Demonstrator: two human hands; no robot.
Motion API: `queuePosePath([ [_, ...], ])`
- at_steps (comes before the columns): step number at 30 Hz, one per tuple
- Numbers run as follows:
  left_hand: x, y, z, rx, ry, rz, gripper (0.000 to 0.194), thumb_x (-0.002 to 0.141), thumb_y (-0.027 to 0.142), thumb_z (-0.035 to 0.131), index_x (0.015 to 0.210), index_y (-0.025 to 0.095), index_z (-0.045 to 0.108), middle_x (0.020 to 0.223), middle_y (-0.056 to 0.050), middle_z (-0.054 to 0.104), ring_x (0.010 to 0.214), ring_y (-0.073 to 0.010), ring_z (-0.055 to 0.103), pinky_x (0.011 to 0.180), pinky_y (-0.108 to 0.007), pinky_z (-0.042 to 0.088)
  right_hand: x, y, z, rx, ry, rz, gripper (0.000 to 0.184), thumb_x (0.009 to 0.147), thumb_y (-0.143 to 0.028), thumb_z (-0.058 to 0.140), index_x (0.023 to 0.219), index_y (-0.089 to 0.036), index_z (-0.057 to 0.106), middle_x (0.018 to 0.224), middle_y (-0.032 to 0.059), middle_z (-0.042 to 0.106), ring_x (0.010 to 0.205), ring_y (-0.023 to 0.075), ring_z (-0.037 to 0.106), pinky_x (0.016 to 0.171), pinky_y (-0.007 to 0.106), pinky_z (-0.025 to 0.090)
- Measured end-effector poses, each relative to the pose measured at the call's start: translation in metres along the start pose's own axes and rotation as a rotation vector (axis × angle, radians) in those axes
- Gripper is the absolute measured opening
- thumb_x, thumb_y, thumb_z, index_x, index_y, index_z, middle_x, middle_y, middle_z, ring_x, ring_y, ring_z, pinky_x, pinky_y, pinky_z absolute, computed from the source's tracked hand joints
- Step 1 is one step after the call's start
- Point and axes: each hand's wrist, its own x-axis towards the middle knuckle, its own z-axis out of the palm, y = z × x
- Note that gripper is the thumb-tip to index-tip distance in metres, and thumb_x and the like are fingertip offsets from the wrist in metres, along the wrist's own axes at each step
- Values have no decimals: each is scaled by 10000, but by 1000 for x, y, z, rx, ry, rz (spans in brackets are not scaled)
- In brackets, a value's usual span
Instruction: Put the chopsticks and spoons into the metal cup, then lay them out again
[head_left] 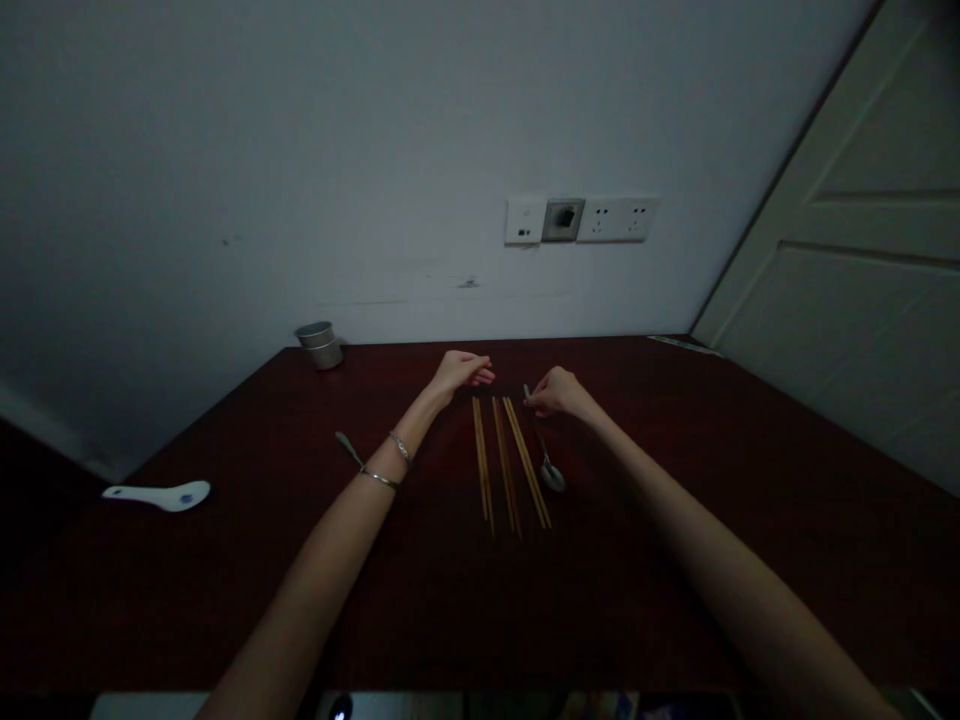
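Note:
A metal spoon (553, 476) lies at the right of the chopsticks, its bowl toward me and its handle pointing to the wall. My right hand (555, 391) pinches the far end of that handle. Left of it are three pairs of chopsticks side by side: a light left pair (482, 460), a darker middle pair (505, 465) and a light right pair (528, 462). My left hand (465, 372) is just beyond the left pair's far ends, fingers loosely bent and apart, with nothing visible in them.
A white ceramic spoon (161, 496) lies at the table's left. Near the wall stands a metal cup (320, 346). Another metal utensil's handle (349, 447) shows beside my left forearm, which hides the rest. Wall sockets (613, 219) are above the dark red table (645, 610).

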Motion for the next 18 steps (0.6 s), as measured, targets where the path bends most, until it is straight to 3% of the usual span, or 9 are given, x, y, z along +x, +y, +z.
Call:
queuePosePath([
  [9, 1, -5, -3, -29, -1, -40, 191, 779, 258, 539, 721, 88, 604, 633, -81, 654, 567, -111, 610, 546, -200, 412, -1, -9, 13, -146, -62, 50, 103, 563, -180, 679, 623, -97, 668, 602, 86, 675, 598, 161, 650, 526, 165, 478],
  [18, 0, -6, -5, -15, -45, -61, 231, 767, 315, 552, 743, 91, 600, 655, -85, 660, 561, -103, 607, 542, -189, 416, 5, -4, 25, -243, 24, -47, 140, 580, -205, 673, 669, -99, 657, 619, 96, 669, 638, 183, 652, 588, 209, 479],
])
